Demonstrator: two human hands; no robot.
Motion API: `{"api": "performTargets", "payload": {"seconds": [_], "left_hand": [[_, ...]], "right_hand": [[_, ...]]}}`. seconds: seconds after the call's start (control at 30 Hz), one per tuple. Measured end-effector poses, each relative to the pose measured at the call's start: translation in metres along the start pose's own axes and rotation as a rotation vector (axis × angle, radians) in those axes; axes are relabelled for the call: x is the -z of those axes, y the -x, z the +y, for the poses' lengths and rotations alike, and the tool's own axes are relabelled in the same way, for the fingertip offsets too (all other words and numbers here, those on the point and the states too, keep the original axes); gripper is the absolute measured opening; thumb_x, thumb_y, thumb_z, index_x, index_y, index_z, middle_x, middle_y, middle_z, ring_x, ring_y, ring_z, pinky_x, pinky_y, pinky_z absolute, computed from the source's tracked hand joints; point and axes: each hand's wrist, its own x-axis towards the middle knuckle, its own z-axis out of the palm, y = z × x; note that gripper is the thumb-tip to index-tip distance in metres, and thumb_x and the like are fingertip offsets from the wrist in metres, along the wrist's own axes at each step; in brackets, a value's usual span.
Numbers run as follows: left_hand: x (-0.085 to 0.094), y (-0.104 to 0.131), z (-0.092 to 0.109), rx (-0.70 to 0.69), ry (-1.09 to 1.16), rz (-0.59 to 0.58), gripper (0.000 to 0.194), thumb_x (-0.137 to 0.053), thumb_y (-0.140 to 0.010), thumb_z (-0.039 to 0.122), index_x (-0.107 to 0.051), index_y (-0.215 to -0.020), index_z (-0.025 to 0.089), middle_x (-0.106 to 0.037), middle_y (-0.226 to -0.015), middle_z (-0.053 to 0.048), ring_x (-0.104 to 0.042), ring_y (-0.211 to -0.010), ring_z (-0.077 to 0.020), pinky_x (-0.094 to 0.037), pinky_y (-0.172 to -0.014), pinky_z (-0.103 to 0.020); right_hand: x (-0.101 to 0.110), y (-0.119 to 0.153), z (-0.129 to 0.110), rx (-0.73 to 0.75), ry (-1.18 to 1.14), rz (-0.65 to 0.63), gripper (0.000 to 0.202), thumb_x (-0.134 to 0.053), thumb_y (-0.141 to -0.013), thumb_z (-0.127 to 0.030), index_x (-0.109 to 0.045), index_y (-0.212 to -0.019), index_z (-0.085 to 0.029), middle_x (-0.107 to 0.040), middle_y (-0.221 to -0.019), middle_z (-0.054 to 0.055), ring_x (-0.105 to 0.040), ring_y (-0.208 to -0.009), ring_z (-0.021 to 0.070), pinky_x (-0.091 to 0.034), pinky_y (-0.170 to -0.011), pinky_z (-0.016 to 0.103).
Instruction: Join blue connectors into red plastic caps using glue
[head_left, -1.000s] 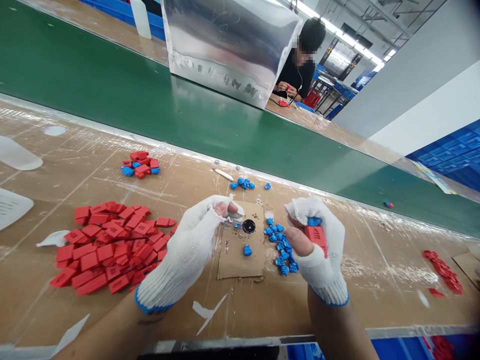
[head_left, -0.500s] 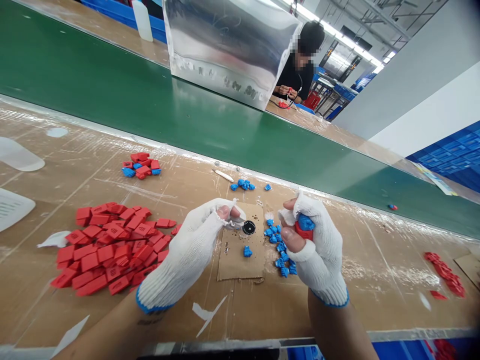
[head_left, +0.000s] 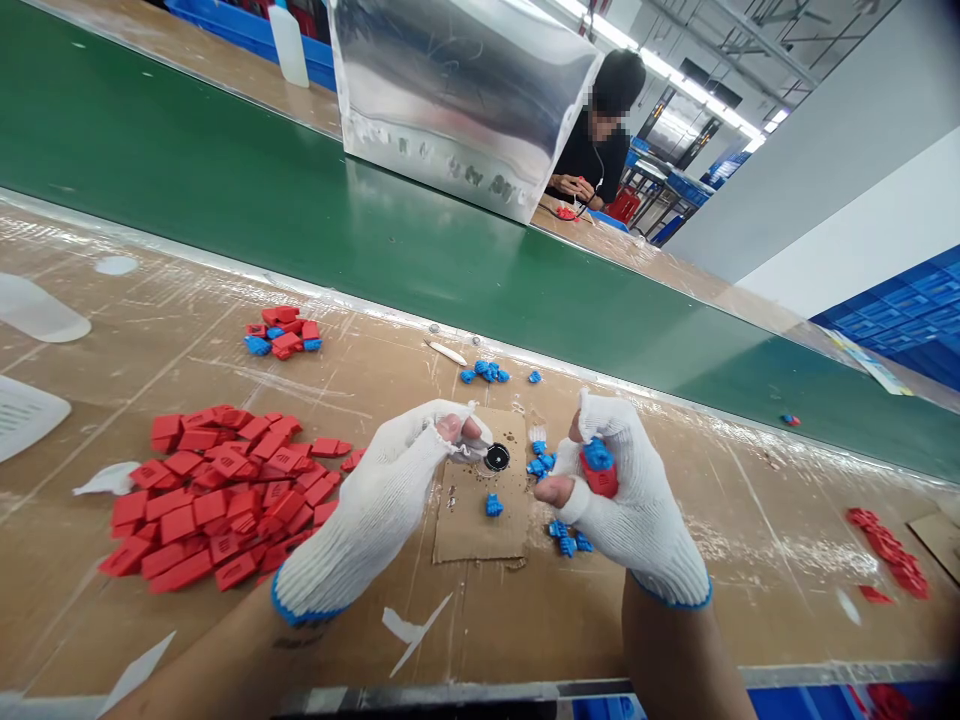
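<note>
My right hand (head_left: 637, 500), in a white glove with bare fingertips, holds a red plastic block (head_left: 601, 482) with a blue piece (head_left: 598, 454) at its top against the palm. Its thumb and forefinger are spread apart. My left hand (head_left: 386, 500), gloved alike, is closed in a pinch; what sits between its fingertips is too small to make out. Beside those fingertips, a round black disc (head_left: 497, 458) rests on a cardboard sheet (head_left: 476, 535), with a small blue piece (head_left: 493, 505) nearer me. Loose blue pieces (head_left: 568, 538) lie by my right hand, partly hidden by it.
A large pile of red blocks (head_left: 217, 500) lies left, with a mixed red-and-blue heap (head_left: 285, 335) behind it. More red pieces (head_left: 889, 550) are at right. Across the back runs a green conveyor belt (head_left: 247, 235) with a metal panel (head_left: 457, 100); a co-worker sits beyond.
My right hand has opened its thumb and forefinger and shifted slightly left, with the red block and blue piece still in the palm. My left hand has barely moved.
</note>
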Motion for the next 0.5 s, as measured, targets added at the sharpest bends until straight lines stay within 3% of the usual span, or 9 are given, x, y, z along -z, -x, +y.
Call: {"api": "performTargets", "payload": {"seconds": [0.17,0.3,0.4,0.5], "left_hand": [[0.001,0.000,0.000,-0.001,-0.017,-0.035,0.033,-0.074,-0.095,0.050,-0.080,-0.087,0.018,-0.081,-0.094,-0.009,-0.073,-0.092,-0.0243,-0.058,-0.091,-0.037],[0.001,0.000,0.001,-0.006,-0.036,-0.057,0.034,-0.073,-0.096,0.050,-0.080,-0.087,0.018,-0.081,-0.095,-0.009,-0.073,-0.093,-0.0248,-0.058,-0.091,-0.037],[0.000,0.001,0.003,-0.003,-0.052,-0.066,0.034,-0.072,-0.097,0.050,-0.080,-0.088,0.018,-0.081,-0.095,-0.010,-0.073,-0.093,-0.0249,-0.058,-0.091,-0.037],[0.001,0.001,0.003,0.003,-0.067,-0.066,0.033,-0.071,-0.097,0.049,-0.080,-0.088,0.019,-0.081,-0.094,-0.009,-0.073,-0.093,-0.0248,-0.057,-0.091,-0.037]], "right_hand": [[0.005,-0.003,-0.002,0.093,0.087,-0.071,0.012,-0.069,-0.098,-0.024,-0.057,-0.100,-0.027,-0.055,-0.081,-0.006,-0.048,-0.060,0.0107,-0.045,-0.058,0.026],[0.011,-0.009,-0.006,0.106,0.150,-0.128,0.019,-0.069,-0.099,-0.023,-0.057,-0.084,-0.024,-0.047,-0.067,-0.007,-0.040,-0.057,0.0101,-0.039,-0.053,0.023],[0.015,-0.007,-0.005,0.051,0.180,-0.096,0.008,-0.069,-0.100,-0.031,-0.064,-0.099,-0.025,-0.052,-0.070,-0.007,-0.043,-0.056,0.0109,-0.040,-0.052,0.024],[0.017,-0.002,-0.001,-0.030,0.183,-0.138,0.019,-0.063,-0.104,-0.032,-0.060,-0.122,-0.028,-0.055,-0.075,-0.006,-0.050,-0.058,0.0133,-0.045,-0.056,0.026]]}}
